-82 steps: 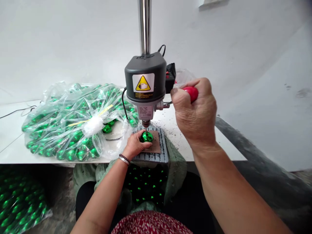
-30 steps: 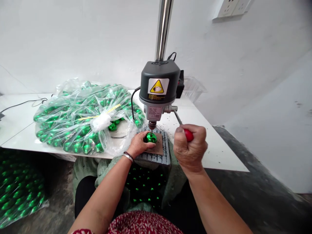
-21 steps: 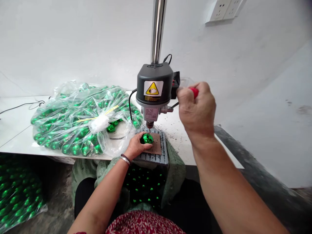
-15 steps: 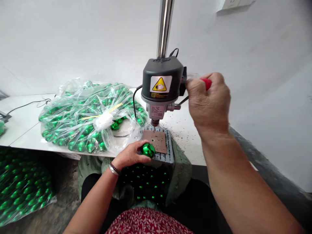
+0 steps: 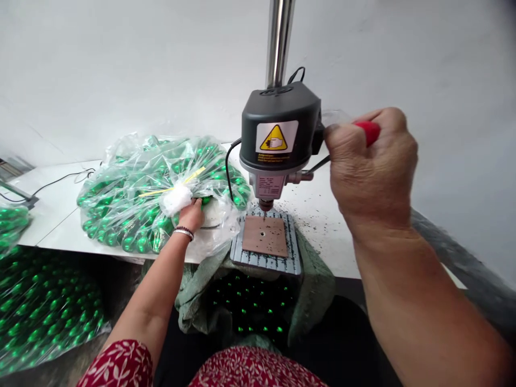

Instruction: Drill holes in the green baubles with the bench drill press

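My right hand is closed around the red-knobbed lever handle of a small drill press. Below the chuck, a thin drill bit points down above a brown board with a small hole in it. The board lies on the press's grooved metal base. My left hand reaches into the mouth of a clear plastic bag full of shiny green balls. Its fingertips are mostly hidden beside a green ball, so a hold cannot be made out.
A green woven sack hangs open under the table edge, holding many green balls. Another plastic bag of balls sits low at the left. Dark shavings lie around the base. A black cord runs beside the press.
My left hand has left the drill base and moved left into the bag mouth. The green ball it held at the board is out of sight. My right hand stays on the lever.
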The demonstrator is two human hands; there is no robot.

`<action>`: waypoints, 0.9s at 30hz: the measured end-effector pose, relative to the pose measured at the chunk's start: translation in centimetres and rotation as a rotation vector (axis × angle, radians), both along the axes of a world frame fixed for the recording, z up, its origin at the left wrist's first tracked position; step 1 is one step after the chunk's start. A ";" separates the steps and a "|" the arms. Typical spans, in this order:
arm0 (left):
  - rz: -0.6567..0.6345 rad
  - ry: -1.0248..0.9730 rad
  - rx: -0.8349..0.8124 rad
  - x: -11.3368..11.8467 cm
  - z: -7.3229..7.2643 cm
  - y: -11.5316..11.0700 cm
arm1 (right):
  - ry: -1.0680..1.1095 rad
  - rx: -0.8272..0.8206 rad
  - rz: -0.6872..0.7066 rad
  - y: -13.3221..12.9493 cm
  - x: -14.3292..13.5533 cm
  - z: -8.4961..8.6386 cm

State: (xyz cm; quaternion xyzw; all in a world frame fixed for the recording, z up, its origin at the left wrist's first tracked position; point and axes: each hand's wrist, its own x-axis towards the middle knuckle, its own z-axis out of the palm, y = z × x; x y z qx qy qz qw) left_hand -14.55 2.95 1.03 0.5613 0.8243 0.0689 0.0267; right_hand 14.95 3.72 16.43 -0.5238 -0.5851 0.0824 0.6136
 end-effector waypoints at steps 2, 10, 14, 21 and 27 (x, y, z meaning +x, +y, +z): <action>0.004 0.009 -0.012 -0.5 -0.4 0.6 | 0.004 0.016 0.020 0.0 0.0 -0.1; 0.026 -0.047 -0.014 -1.2 -0.3 0.5 | 0.093 -0.001 0.046 -0.2 -0.1 0.3; 0.052 -0.100 -0.032 -1.7 -0.9 0.3 | 0.101 -0.035 0.064 -0.3 -0.2 0.4; -0.048 -0.342 0.108 0.1 -1.1 -1.3 | 0.058 0.089 0.079 0.5 0.1 -0.6; -0.136 -1.520 0.238 5.9 0.7 -6.0 | 0.076 0.021 0.062 0.0 -0.1 -0.2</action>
